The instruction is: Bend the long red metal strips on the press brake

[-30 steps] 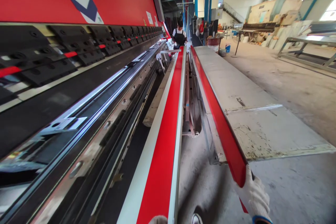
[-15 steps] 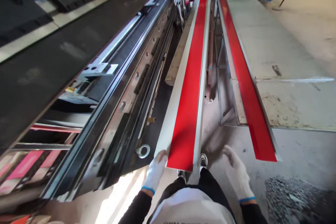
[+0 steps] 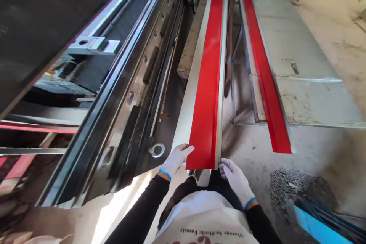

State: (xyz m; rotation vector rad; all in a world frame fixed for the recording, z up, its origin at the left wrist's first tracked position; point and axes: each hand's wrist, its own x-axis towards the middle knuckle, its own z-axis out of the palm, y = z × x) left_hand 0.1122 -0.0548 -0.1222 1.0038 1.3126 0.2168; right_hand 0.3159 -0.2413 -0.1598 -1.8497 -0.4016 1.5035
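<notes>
A: What has changed from half a second back?
B: The right hand (image 3: 233, 177), then spread in the air clear of the work, has closed in on the near end of the long red sheet-metal profile with white flanges (image 3: 207, 84). The left hand (image 3: 176, 159) has slid from the outer flange toward the red face.

A: Surroundings, largest first.
B: A long black and grey steel press machine (image 3: 128, 84) fills the left side and runs away from the person. On the right, parallel to it, is a long grey metal table (image 3: 303, 65) over a bare concrete floor (image 3: 328, 152). The profile runs between the two. Its near end is at the person's waist and its far end is out of frame at the top.

A: Other stock?
B: A narrow red folded metal strip (image 3: 267, 76) lies along the table's left edge, its near end overhanging the table's end, well apart from both hands. A heap of grey metal scraps (image 3: 288, 190) lies on the floor to the right, near a blue sheet (image 3: 320, 225).

A: Grip?
B: Both hands are gloved in white. On the right, the fingers (image 3: 224, 166) are curled tight on the right flange at its corner. On the left, the fingers (image 3: 187, 149) are nearly straight and laid flat over the left flange, tips on the red. The thumb is hidden, so I cannot tell whether that hand clamps or only rests.

A: Smallest item?
B: A steel ring (image 3: 157, 150) on the machine's front, just beside the left hand.
</notes>
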